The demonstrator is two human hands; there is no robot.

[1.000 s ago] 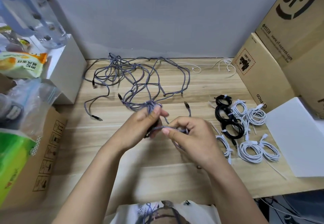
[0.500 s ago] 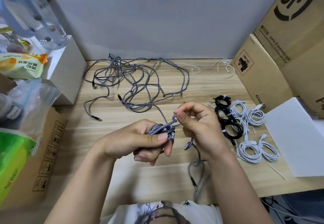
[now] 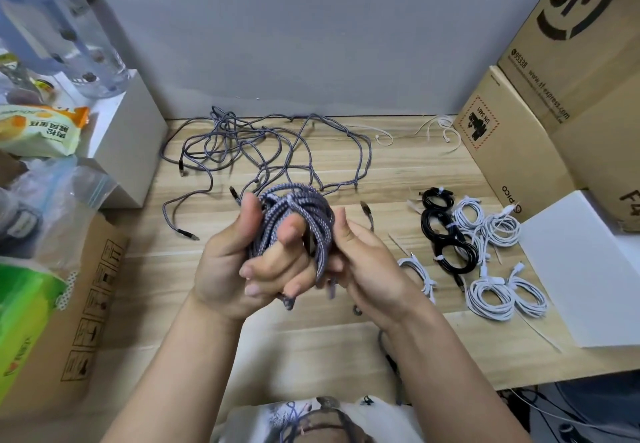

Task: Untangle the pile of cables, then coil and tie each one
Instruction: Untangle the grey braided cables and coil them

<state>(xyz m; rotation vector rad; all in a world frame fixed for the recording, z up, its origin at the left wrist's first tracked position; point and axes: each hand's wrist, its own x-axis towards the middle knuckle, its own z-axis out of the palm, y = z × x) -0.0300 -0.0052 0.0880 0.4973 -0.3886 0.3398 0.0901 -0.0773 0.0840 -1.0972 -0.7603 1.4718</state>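
My left hand (image 3: 242, 262) grips a coil of grey braided cable (image 3: 298, 214) raised above the wooden table (image 3: 311, 349), thumb up on its left side and fingers curled through the loops. My right hand (image 3: 367, 262) holds the coil's right side from below. A loose end of that cable hangs down past my right wrist. Behind the hands a tangle of grey braided cables (image 3: 263, 151) lies spread on the table.
Tied white cable coils (image 3: 498, 290) and black cable coils (image 3: 446, 234) lie at the right. Cardboard boxes (image 3: 540, 103) and a white foam block (image 3: 588, 269) stand further right. A white box (image 3: 131, 141), bags and a carton crowd the left side. Thin white ties (image 3: 440, 127) lie at the back.
The coil has grown into a thick bundle and has been lifted higher. My left hand now has its fingers through the loops; my right hand has dropped from pinching the strand to the coil's side.
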